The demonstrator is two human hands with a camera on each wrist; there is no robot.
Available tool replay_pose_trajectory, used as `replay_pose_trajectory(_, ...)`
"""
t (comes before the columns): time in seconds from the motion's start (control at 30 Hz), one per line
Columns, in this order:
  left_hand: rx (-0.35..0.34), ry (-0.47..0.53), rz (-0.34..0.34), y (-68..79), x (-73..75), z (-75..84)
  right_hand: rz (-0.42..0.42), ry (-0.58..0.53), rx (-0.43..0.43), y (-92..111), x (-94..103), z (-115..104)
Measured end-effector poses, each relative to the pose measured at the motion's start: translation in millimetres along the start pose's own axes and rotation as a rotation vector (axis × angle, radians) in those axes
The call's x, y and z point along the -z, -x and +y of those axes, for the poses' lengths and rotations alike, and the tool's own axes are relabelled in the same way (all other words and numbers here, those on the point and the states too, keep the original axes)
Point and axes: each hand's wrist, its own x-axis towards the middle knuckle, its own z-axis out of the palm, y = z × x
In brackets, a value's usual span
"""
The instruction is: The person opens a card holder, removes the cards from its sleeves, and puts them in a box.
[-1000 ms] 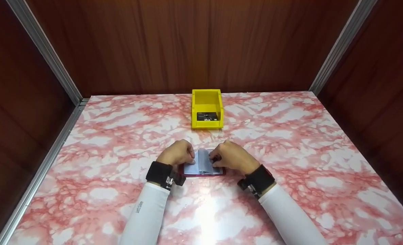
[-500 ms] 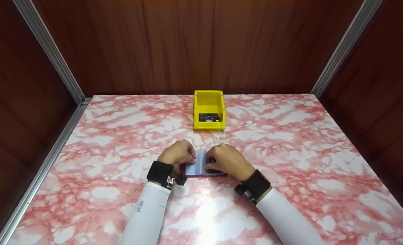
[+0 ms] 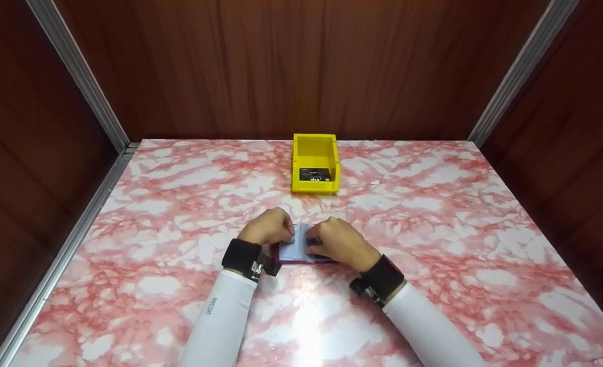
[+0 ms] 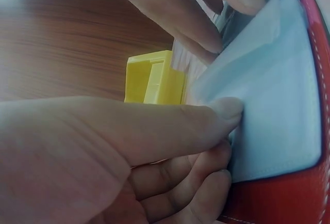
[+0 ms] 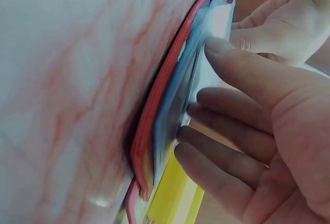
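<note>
A small red card holder [image 4: 278, 195] with white stitching lies spread on the table, filled with clear plastic sleeves [image 4: 281, 115]. My left hand [image 3: 266, 227] pinches the sleeves at their left edge, thumb on top and the other fingers curled beneath. At the other side, my right hand [image 3: 346, 243] bends over the pages. In the right wrist view its thumb touches a sleeve's edge, while loosely bent fingertips reach the side of a thin dark card [image 5: 179, 97] among the sleeves. From the head view the right hand hides most of that card.
Beyond the hands stands a yellow open-front bin [image 3: 315, 187] with a black item [image 3: 314, 175] bearing white lettering inside. A red-and-white marbled table [image 3: 434, 224] surrounds them. Dark wood panels [image 3: 260, 66] rise at the back and sides.
My right hand has shifted left, closer to the left hand, and the raised sleeve has come down flatter. My left hand keeps its pinch. The head view has shifted slightly.
</note>
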Motion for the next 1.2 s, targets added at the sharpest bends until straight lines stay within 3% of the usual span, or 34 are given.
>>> replay_pose_trajectory(0.13,-0.024,-0.010,0.001,-2.1,-1.4,-0.4,-0.013,0.009,0.043,2.4,-0.2,1.1)
replay_pose_trajectory(0.33,-0.030,0.000,-0.017,-8.8,-3.4,-5.7,-0.039,-0.051,0.038,5.2,0.1,0.1)
replay_pose_trajectory(0.43,-0.082,0.004,0.007,-29.3,-13.9,-26.5,-0.021,-0.094,0.022,3.8,-0.6,-1.0)
replay_pose_trajectory(0.5,-0.082,0.002,0.001,-37.3,-17.1,-33.0,0.012,-0.117,0.005,3.0,-0.9,-1.7)
replay_pose_trajectory(0.73,-0.039,-0.038,-0.001,-62.9,-28.1,-53.7,0.048,-0.077,-0.061,3.0,-0.2,-0.5)
replay_pose_trajectory(0.87,-0.049,-0.032,0.011,-44.2,-19.1,-37.6,0.063,-0.068,-0.117,3.5,0.3,1.4)
replay_pose_trajectory(0.97,-0.038,-0.027,0.007,-37.7,-15.4,-32.5,0.084,-0.060,-0.216,3.4,0.2,1.7)
replay_pose_trajectory(1.07,-0.018,-0.023,-0.005,-57.4,-24.4,-52.1,0.108,-0.045,-0.307,3.0,-0.8,1.3)
replay_pose_trajectory(1.2,-0.019,-0.016,-0.014,-70.4,-29.2,-67.2,0.139,-0.041,-0.333,1.7,-2.1,0.7)
